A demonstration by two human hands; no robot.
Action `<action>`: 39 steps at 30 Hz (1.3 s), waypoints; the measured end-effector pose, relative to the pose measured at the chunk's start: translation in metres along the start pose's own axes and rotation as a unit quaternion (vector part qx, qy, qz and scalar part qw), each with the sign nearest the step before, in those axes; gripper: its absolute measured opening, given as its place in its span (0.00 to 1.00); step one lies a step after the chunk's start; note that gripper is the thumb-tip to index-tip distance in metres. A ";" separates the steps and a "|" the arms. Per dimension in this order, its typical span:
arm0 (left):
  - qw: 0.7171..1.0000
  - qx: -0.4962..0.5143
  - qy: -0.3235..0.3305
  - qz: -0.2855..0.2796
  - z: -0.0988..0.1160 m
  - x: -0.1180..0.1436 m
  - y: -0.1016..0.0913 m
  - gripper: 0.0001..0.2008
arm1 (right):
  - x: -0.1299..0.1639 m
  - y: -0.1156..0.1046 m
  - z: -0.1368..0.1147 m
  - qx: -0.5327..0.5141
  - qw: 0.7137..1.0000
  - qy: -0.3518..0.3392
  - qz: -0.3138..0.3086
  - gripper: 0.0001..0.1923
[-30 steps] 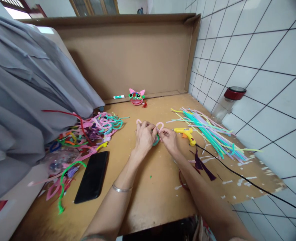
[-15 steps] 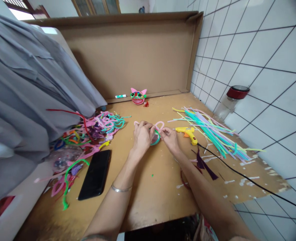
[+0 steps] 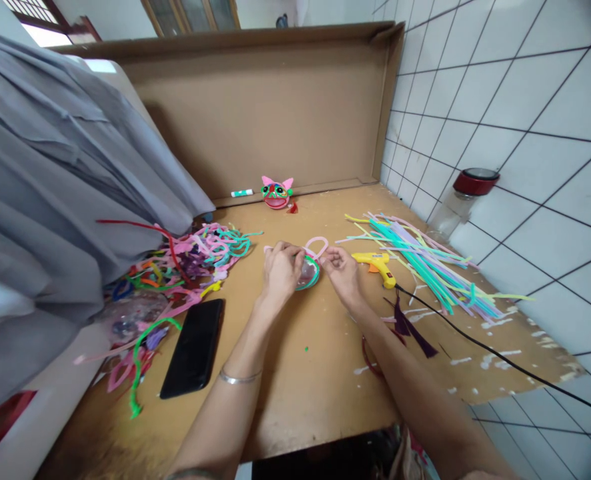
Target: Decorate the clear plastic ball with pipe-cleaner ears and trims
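Note:
My left hand (image 3: 283,270) is closed around the left side of a small round craft piece (image 3: 309,272) with a green pipe-cleaner rim and a clear middle. A pink pipe-cleaner loop (image 3: 317,247) rises from its top, and another bit of pink pokes out past my left fingers. My right hand (image 3: 340,270) is pinched at the right side of the loop, a little apart from the green rim; the fingertips partly hide the contact. Just right of this hand lies a yellow glue gun (image 3: 375,263) with a black cord.
Pipe cleaners (image 3: 415,257) lie in a bundle on the right, near a lidded jar (image 3: 458,203). A purple tassel (image 3: 409,327) lies nearer. Leftward are a black phone (image 3: 194,348) and tangled pipe cleaners (image 3: 200,250). A finished animal face (image 3: 276,193) and marker (image 3: 242,193) sit at the back.
My right hand has drawn slightly right, away from the green rim. The pink loop looks wider, and more of the round piece shows between my hands.

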State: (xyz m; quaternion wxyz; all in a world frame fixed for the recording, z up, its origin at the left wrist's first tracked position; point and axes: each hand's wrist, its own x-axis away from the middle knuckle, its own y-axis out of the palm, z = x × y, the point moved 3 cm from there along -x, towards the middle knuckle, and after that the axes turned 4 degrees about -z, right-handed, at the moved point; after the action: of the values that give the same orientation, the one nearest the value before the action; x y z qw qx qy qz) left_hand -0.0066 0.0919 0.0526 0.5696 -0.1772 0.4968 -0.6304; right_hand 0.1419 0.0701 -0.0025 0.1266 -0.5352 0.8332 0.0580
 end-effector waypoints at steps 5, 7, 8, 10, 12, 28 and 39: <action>1.000 0.001 0.015 -0.018 0.003 0.004 0.000 0.11 | -0.001 -0.015 -0.021 0.092 0.985 -0.138 0.041 0.20; 0.999 0.003 0.024 -0.023 0.005 0.006 0.001 0.10 | -0.001 -0.017 -0.027 0.113 0.979 -0.171 0.013 0.17; 0.999 0.003 0.027 -0.024 0.007 0.007 0.001 0.10 | -0.001 -0.017 -0.029 0.112 0.978 -0.177 -0.002 0.15; 0.999 0.004 0.026 -0.023 0.008 0.009 0.003 0.09 | -0.001 -0.016 -0.029 0.094 0.981 -0.170 -0.023 0.13; 1.000 0.007 0.021 -0.020 0.009 0.011 0.003 0.09 | 0.000 -0.014 -0.028 0.078 0.985 -0.153 -0.032 0.11; 0.999 0.018 0.044 0.009 0.006 0.014 0.005 0.07 | 0.004 -0.006 -0.023 0.076 0.983 -0.153 -0.068 0.08; 0.999 0.026 0.031 0.005 0.005 0.013 0.003 0.07 | 0.004 -0.006 -0.027 0.073 0.980 -0.159 -0.095 0.09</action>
State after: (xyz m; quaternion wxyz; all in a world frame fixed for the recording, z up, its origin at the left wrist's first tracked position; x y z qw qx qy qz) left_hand -0.0049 0.0780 0.0482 0.5618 -0.1402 0.4984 -0.6453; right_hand 0.1413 0.0577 0.0222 0.3011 -0.5849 0.7500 0.0690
